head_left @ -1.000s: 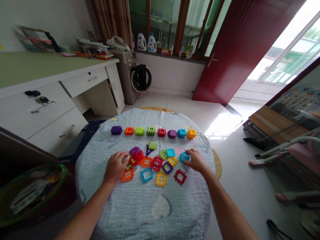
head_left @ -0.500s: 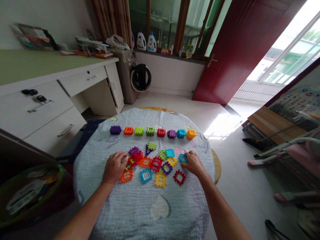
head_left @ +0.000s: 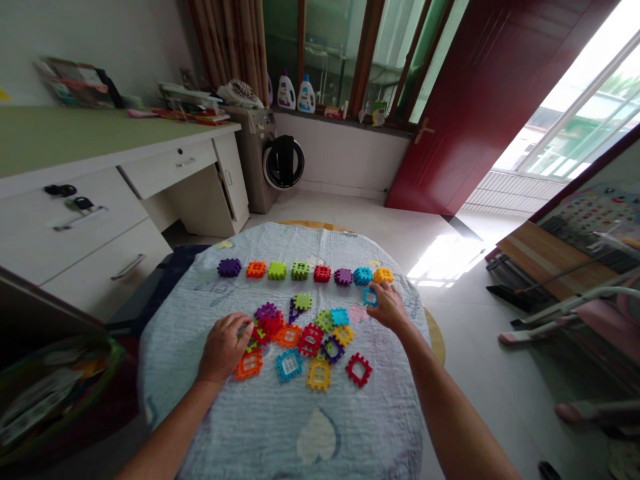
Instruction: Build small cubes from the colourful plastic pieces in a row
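Note:
My right hand (head_left: 389, 307) pinches a blue toothed window-frame building block (head_left: 371, 297) just in front of the row's right end. At the left edge of a loose group of pieces, my left hand (head_left: 225, 347) rests with fingers bent and a gap between thumb and forefinger; its fingertips are partly hidden. Beside it lie a red piece (head_left: 271, 325), a purple piece (head_left: 266, 311) and an orange frame (head_left: 249, 365). Farther right are a blue frame (head_left: 289, 365), a yellow frame (head_left: 319, 375) and a dark red frame (head_left: 359, 370).
Across the cloth-covered round table (head_left: 240, 433) runs a row of stacked blocks, from a purple stack (head_left: 229, 267) to a yellow stack (head_left: 383, 275). A white desk (head_left: 100, 160) stands at left, a washing machine (head_left: 260, 160) behind, and a red door (head_left: 450, 113) at right.
My right hand has moved away from me, carrying the blue frame from the group's right side toward the row. My left hand stays beside the group. The camera view has shifted slightly.

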`<state>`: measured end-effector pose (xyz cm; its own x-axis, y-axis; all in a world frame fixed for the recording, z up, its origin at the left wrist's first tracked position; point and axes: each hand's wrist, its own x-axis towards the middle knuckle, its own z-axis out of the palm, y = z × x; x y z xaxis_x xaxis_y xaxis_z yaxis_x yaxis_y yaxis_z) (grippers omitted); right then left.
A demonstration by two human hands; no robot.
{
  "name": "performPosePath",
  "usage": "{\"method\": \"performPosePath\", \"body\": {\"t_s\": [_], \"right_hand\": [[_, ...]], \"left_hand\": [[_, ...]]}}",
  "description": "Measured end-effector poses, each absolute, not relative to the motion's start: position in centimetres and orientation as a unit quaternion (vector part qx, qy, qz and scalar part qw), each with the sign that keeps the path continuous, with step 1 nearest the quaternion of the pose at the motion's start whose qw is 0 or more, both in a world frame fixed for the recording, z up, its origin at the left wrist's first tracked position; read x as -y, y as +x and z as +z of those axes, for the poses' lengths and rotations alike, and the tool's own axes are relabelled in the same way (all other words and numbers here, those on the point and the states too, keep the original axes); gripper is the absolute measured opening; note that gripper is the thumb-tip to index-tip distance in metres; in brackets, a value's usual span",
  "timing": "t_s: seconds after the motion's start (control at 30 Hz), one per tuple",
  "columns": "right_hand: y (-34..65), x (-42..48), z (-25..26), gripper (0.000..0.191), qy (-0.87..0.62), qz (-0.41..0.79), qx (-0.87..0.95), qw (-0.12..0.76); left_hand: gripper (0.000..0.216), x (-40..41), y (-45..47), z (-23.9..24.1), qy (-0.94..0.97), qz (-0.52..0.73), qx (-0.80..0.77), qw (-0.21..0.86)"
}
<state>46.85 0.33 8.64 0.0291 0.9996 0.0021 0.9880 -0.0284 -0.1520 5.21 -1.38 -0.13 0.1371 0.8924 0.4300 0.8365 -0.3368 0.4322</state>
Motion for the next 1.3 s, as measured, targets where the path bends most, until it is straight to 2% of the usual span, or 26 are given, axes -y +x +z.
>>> {"method": "performPosePath", "body": {"t_s": [0.13,0.3,0.77,0.9,1.07,1.17,1.3], "right_hand": [[48.2,-5.2,10.5,0.053,-0.716,0.025,0.697,0.045],[49.4,-9.4,10.1,0.059,-0.705,0.047,0.707,0.008],[49.7,-11.4,8.9,0.062,-0.7,0.06,0.711,-0.008],[49.5,-9.7,9.6,0.071,-0.707,0.041,0.706,0.036],[48.3,-3.7,8.5,0.054,-0.689,0.04,0.706,0.16],[47.4,0.9,5.9,0.046,-0.681,0.072,0.705,0.185],[46.6,5.5,2.4,0.039,-0.718,0.088,0.668,0.174]], "left_hand": [[0.031,1.4,5.2,-0.3,0.749,0.321,-0.577,0.046],[0.032,1.5,5.2,-0.2,0.742,0.326,-0.584,0.049],[0.031,1.7,5.3,0.3,0.738,0.322,-0.59,0.061],[0.031,1.8,5.4,0.4,0.738,0.324,-0.588,0.062],[0.031,1.7,5.4,0.3,0.74,0.322,-0.588,0.061],[0.031,1.7,5.4,0.3,0.743,0.321,-0.584,0.058],[0.031,1.7,5.4,0.2,0.746,0.316,-0.583,0.054]]}}
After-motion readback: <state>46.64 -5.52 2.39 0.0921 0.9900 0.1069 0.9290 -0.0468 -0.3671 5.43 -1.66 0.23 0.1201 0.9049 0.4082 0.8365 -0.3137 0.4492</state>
